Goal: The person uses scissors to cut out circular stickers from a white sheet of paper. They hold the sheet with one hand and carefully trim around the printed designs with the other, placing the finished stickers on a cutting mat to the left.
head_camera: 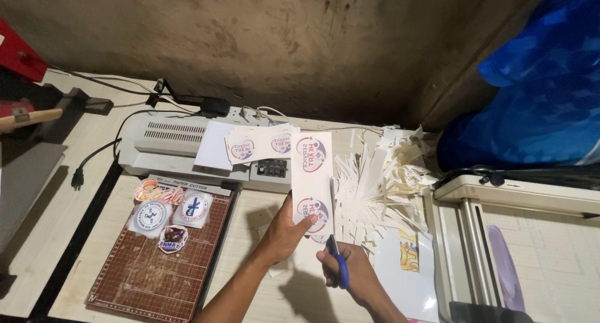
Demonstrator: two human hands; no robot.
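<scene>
The right hand (353, 270) is closed through the blue handles of the scissors (335, 248), blades running up the right edge of a tall white printed strip (312, 173). The left hand (284, 232) pinches that strip near its lower round emblem, holding it upright above the table (262, 217). This looks like trimming mid-cut; continuing calls for a steady line close beside the emblems. A heap of paper offcuts (381, 182) crowds the right, the brown paper cutter (156, 254) lies left, and the grey laminator (187, 149) sits behind, leaving only a narrow bare lane between them
</scene>
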